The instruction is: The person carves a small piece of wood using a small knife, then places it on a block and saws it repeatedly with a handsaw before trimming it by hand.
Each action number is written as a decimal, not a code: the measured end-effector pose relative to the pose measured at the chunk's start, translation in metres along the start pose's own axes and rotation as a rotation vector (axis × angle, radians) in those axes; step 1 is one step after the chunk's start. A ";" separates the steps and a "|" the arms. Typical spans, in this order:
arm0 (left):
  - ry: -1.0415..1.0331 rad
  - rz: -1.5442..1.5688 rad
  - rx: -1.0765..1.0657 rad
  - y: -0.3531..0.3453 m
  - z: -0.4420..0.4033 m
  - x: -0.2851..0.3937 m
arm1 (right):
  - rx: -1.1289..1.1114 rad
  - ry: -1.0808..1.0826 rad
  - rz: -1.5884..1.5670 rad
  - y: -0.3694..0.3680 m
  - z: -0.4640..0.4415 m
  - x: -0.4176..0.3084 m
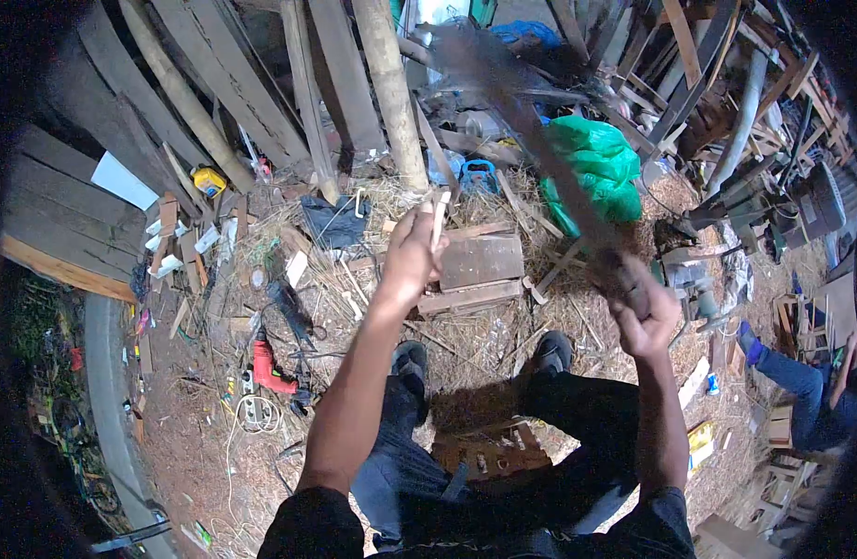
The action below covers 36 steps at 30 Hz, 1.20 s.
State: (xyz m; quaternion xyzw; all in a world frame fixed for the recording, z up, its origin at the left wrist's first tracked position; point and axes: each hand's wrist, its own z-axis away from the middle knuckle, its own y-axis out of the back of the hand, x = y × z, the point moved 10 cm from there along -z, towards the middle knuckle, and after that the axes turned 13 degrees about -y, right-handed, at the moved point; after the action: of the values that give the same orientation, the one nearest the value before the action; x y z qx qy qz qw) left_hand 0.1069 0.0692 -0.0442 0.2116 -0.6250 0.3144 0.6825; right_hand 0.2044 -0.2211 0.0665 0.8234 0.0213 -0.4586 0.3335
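My left hand [412, 253] is closed around a short, pale wooden stick [440, 219] that pokes up past the fingers. In my right hand [645, 312] is the handle of a long, dark machete [550, 154], raised up and away to the left. Motion smears its blade, so the edge cannot be made out. Below and between both hands, a wooden block [482, 259] lies on the littered ground, nearest to my left hand. The machete and the stick are apart.
Planks and poles [387, 88] lean at the back. A green plastic bag [591, 163] sits behind the block. A red power drill [271, 365] and a corded power strip [258, 410] lie left. A machine with a motor [815, 200] and a seated person [801, 382] are at right.
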 end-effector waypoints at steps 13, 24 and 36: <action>-0.388 0.009 -0.037 -0.009 0.019 0.043 | -0.016 -0.094 -0.080 -0.034 -0.007 0.012; -0.414 0.021 -0.058 -0.007 0.040 0.059 | -0.169 -0.063 -0.012 -0.052 -0.003 -0.011; -0.367 -0.015 -0.123 -0.009 0.051 0.063 | -0.181 0.003 0.054 -0.059 0.000 -0.018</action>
State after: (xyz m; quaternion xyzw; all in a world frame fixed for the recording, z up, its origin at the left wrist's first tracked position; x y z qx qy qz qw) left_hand 0.0778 0.0380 0.0250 0.2279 -0.7552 0.2266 0.5712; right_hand 0.1745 -0.1704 0.0489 0.7910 0.0410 -0.4443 0.4187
